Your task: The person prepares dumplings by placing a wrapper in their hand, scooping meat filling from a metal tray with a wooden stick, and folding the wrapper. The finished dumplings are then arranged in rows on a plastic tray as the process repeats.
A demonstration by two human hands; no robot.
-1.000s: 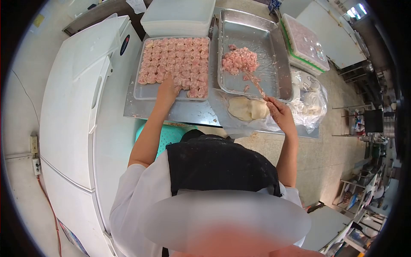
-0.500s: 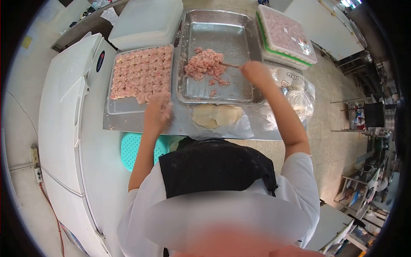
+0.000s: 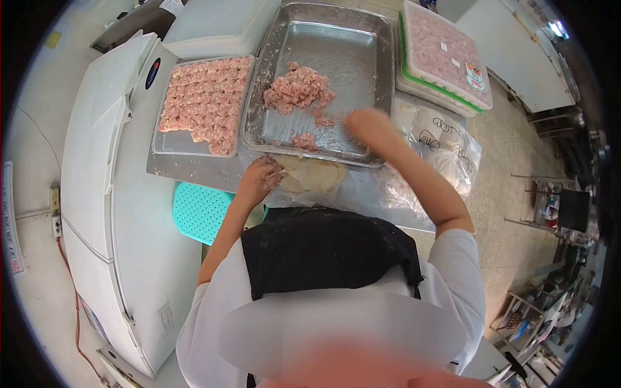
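Observation:
My left hand [image 3: 261,179] rests on the left edge of a pale stack of dough wrappers [image 3: 317,174], its fingers pinching the top one. The stack lies on clear plastic at the table's near edge. My right hand [image 3: 366,126] is blurred over the near rim of the steel tray [image 3: 343,39], fingers curled; the thin stick it held a moment ago is lost in the blur. In the tray sit a mound of pink minced filling [image 3: 297,88] and a small lump [image 3: 303,140]. A flat tray of finished pink dumplings [image 3: 206,102] lies on the left.
A white chest freezer [image 3: 103,161] borders the table's left side. A lidded white box [image 3: 213,29] stands behind the dumpling tray. Stacked lidded boxes of filled pieces [image 3: 446,52] sit at the right, with plastic bags [image 3: 446,145] in front. A teal stool [image 3: 200,211] stands below.
My left hand left the dumpling tray and came down onto the wrapper stack. My right hand went to the filling mound with the stick, then drew back toward the tray's near rim.

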